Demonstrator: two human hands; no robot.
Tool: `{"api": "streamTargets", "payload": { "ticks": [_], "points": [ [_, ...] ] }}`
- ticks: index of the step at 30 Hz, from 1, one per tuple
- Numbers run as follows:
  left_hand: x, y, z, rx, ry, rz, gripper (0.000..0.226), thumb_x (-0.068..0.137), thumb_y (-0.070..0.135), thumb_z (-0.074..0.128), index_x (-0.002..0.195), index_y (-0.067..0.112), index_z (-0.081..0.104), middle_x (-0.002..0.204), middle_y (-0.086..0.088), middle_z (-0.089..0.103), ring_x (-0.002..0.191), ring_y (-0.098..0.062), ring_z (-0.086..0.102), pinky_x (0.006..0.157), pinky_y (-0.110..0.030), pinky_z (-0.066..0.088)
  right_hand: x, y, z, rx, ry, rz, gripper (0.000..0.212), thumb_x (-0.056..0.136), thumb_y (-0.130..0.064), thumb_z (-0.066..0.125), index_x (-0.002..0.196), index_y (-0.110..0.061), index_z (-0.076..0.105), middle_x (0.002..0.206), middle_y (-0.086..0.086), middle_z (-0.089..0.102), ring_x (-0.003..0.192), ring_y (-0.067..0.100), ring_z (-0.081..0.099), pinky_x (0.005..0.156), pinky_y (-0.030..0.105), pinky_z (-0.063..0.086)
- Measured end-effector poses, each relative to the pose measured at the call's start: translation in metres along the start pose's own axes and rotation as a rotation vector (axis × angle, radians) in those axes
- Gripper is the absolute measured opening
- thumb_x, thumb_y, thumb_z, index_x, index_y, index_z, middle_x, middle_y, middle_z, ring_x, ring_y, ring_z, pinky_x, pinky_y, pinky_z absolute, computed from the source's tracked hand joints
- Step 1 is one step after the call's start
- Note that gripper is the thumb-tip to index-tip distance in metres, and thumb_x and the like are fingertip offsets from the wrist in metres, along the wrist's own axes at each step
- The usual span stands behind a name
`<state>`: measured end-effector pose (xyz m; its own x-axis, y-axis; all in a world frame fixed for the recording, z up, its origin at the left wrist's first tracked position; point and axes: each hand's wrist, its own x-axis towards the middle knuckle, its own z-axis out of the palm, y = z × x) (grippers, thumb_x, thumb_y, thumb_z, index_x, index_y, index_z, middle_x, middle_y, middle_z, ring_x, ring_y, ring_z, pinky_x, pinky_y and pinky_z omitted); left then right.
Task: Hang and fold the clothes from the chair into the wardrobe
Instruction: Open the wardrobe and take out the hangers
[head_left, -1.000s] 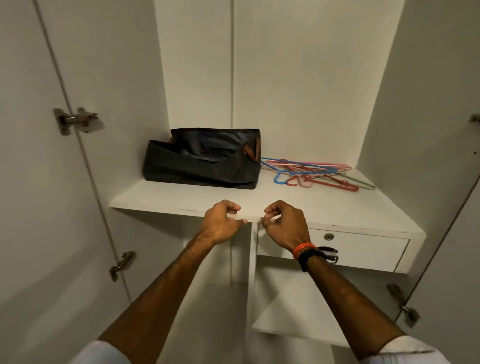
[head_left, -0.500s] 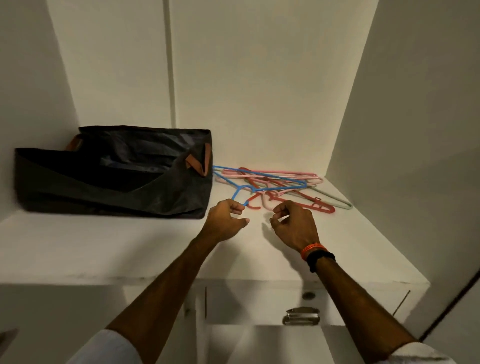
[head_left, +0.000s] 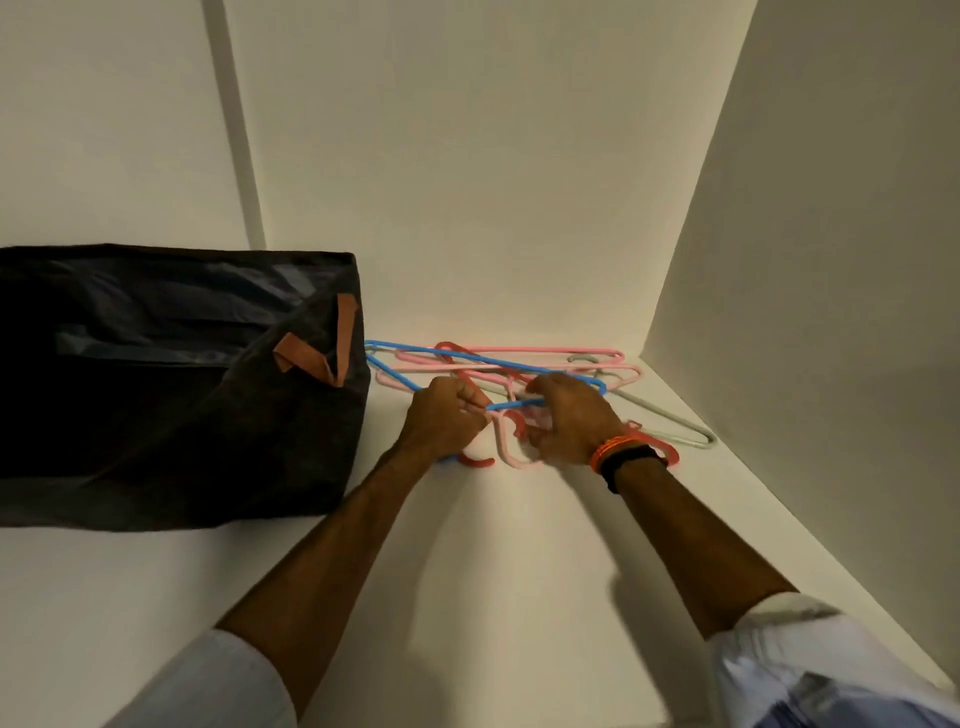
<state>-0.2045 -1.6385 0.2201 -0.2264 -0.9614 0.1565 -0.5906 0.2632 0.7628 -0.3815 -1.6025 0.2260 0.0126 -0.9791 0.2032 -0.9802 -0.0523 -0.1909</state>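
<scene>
No text, label, brand, number or sign can be read anywhere in the view.
</scene>
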Motion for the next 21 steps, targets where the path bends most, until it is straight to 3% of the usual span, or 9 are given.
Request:
{"api": "streamTargets", "payload": {
  "ticks": [3, 7, 13, 17, 21],
  "points": [
    [0.009, 0.001, 0.000, 0.121, -0.020, 0.041, 0.021, 0.090, 0.022, 0.069, 0.102, 0.005, 0.071, 0.100, -0.008, 0.071, 0.091, -0.020, 0.065, 0.088, -0.028, 0.054, 0.022, 0.004, 0.006, -0.098, -0.112, -0.049, 0.047, 0.080, -0.042, 0.070, 0.119, -0.019, 0.057, 0.115, 0.003, 0.062, 0.099, 0.023, 0.058, 0.086, 0.037, 0.051],
    [0.021, 0.001, -0.009, 0.171, 0.005, 0.013, 0.019, 0.091, 0.022, 0.069, 0.105, 0.010, 0.071, 0.097, -0.001, 0.068, 0.089, -0.010, 0.059, 0.082, -0.019, 0.046, 0.041, 0.009, 0.003, -0.168, -0.213, -0.127, 0.034, 0.075, -0.039, 0.070, 0.099, -0.020, 0.054, 0.099, 0.001, 0.060, 0.085, 0.020, 0.054, 0.073, 0.031, 0.046],
    [0.028, -0.003, -0.012, 0.054, 0.110, -0.060, 0.005, 0.088, 0.010, 0.070, 0.090, 0.014, 0.070, 0.099, -0.004, 0.072, 0.090, -0.013, 0.066, 0.085, -0.022, 0.053, 0.050, 0.015, 0.018, -0.184, -0.184, -0.174, 0.052, 0.079, -0.034, 0.070, 0.123, -0.015, 0.050, 0.112, 0.008, 0.061, 0.097, 0.027, 0.060, 0.082, 0.036, 0.053],
    [0.028, 0.001, -0.013, -0.041, 0.325, 0.026, 0.006, 0.091, 0.015, 0.067, 0.094, 0.010, 0.068, 0.090, -0.001, 0.068, 0.085, -0.013, 0.066, 0.071, -0.012, 0.050, 0.052, 0.020, 0.021, -0.188, -0.146, -0.237, 0.033, 0.091, -0.031, 0.059, 0.121, -0.019, 0.056, 0.111, 0.007, 0.062, 0.099, 0.023, 0.058, 0.086, 0.035, 0.052],
    [0.032, 0.002, -0.018, -0.075, 0.458, 0.017, 0.007, 0.096, 0.018, 0.061, 0.095, 0.011, 0.063, 0.086, 0.003, 0.062, 0.070, -0.006, 0.057, 0.055, -0.004, 0.043, 0.050, 0.024, 0.021, -0.167, -0.058, -0.244, 0.027, 0.094, -0.033, 0.056, 0.119, -0.021, 0.060, 0.110, 0.004, 0.065, 0.099, 0.022, 0.060, 0.085, 0.034, 0.052]
  ]
}}
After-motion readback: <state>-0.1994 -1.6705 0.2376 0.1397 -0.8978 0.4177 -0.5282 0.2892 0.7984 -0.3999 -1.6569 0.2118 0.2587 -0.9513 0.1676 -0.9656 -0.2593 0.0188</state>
